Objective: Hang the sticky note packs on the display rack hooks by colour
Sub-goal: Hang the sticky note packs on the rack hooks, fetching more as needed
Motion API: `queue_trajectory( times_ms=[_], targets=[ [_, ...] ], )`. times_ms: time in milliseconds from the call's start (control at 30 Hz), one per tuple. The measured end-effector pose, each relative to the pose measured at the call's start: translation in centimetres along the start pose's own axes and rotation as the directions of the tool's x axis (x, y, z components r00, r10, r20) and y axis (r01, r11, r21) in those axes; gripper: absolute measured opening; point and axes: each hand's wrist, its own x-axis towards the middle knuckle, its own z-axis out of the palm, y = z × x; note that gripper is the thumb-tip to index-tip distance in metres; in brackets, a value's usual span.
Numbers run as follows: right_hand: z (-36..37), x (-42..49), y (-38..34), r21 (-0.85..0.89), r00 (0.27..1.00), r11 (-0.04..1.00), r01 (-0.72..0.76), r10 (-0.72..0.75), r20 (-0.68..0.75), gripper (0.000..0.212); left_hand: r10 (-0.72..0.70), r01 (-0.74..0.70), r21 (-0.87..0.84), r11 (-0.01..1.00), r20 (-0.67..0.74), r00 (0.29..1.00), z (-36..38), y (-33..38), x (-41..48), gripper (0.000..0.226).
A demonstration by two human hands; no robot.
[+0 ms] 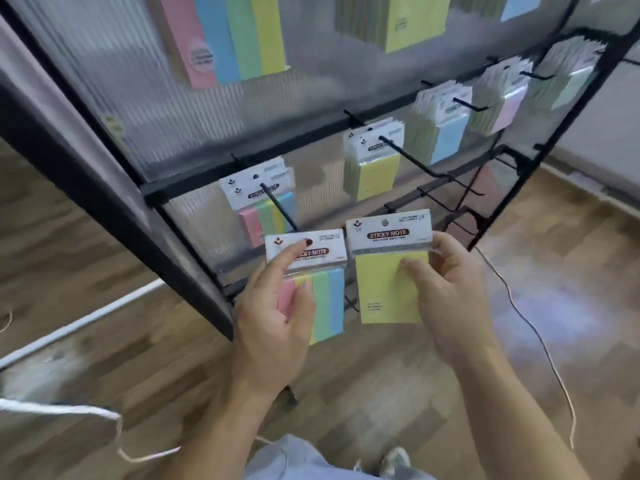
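**Two packs held up before the lower row of hooks**

Head view: the left hand (273, 313) grips a multicolour pack (327, 292), striped pink, yellow, green and blue. Its thumb lies on the front and its forefinger reaches up over the header card. The pack's punched hole sits at the tip of the leftmost hook (281, 212); I cannot tell whether it is threaded on. Matching striped packs (258, 199) hang further back on that hook. The right hand (450, 292) pinches a yellow pack (389, 285), thumb in front and fingers behind, just beside the first pack and in front of the display rack (194, 271). The next hook along carries hung yellow packs (375, 166), then blue packs (448, 133) and pink packs (504, 107).
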Motion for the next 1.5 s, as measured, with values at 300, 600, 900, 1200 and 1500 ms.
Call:
queue_trajectory(
  times_ms=[300, 600, 900, 1200, 1500],
  targets=[
    [-3.1, 3.2, 0.1, 0.041, 0.987, 0.995, 0.088, -0.093, 0.128, 0.034, -0.200, 0.211, 0.137, 0.968, -0.089, 0.976, 1.8, 2.5, -0.7, 0.051],
    [-4.7, 6.6, 0.7, -0.017, 0.993, 0.993, 0.118, -0.118, 0.003, 0.044, -0.300, 0.309, 0.088, 0.947, -0.106, 0.948, 2.8, 2.4, 1.6, 0.057],
    [-4.4, 9.1, 2.3, 0.015, 0.998, 0.998, 0.058, -0.058, 0.005, 0.046, -0.354, 0.360, 0.018, 0.933, -0.141, 0.924, 3.5, 1.3, 3.8, 0.061],
    [-3.7, 10.3, 2.9, 0.069, 0.994, 0.996, 0.055, -0.048, -0.100, 0.044, -0.337, 0.332, -0.063, 0.941, -0.141, 0.931, 3.7, 0.6, 5.7, 0.063],
    [-2.6, 11.7, 3.7, 0.110, 0.989, 0.993, 0.031, -0.014, -0.150, 0.046, -0.312, 0.301, -0.100, 0.948, -0.123, 0.942, 3.3, -1.0, 7.3, 0.068]
  ],
)
